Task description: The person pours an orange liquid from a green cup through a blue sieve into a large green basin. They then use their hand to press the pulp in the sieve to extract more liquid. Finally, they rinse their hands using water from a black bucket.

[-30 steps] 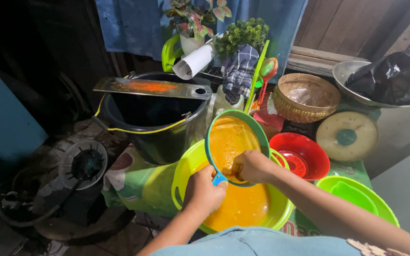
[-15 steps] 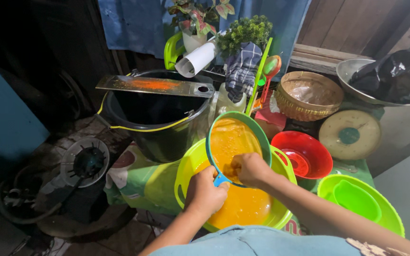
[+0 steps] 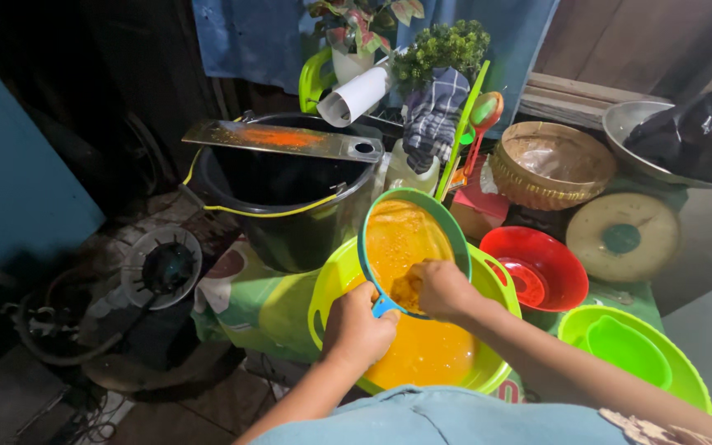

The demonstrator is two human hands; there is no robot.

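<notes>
Dim room, blue cloth (image 3: 249, 41) hanging behind, wooden wall (image 3: 620, 37), dark floor (image 3: 10, 395)

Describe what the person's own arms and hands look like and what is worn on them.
Both forearms are bare, with no sleeves showing. The left hand and the right hand wear no gloves; no rings, watch or bracelets show. A light blue garment covers the body at the bottom edge.

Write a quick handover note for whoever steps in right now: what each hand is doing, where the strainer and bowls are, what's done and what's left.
Left hand: gripping the blue handle of the strainer, tilted over the yellow-green basin.
Right hand: inside the strainer, pressing orange pulp.
Basin already holds orange liquid. Pulp in the strainer is not yet squeezed out.
Nearby: black bucket with a stained grater across it, red bowl, green bowls, woven basket.
</notes>
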